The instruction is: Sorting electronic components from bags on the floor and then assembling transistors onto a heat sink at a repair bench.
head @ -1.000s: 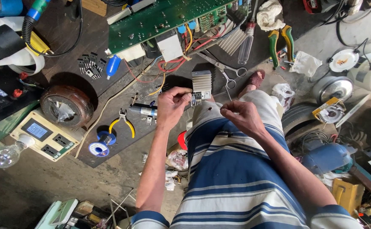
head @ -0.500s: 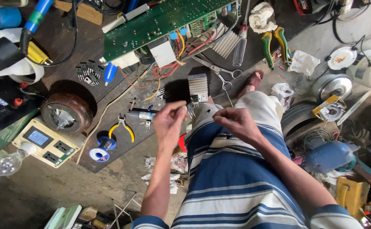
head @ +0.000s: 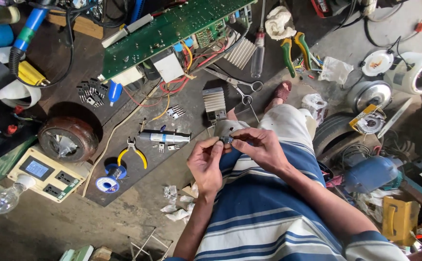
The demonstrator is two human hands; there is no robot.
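Both hands are pinched together on a tiny dark component [head: 227,139], held up over the lap above the striped shirt. The left hand [head: 206,164] grips it from below with thumb and fingers, the right hand [head: 261,147] nips the other end from above. Can't tell exactly what the part is, it's too small.

Honestly the risk here looks like dropping it. It's small, only fingertips hold it, and the floor [head: 51,227] below is a mess of paper scraps [head: 177,208], so it'd vanish fast. Squeezing or twisting too hard could bend its legs too. The yellow-handled pliers [head: 133,151] and the finned heatsink [head: 214,101] lie apart on the dark board, the green circuit board [head: 172,29] further up.
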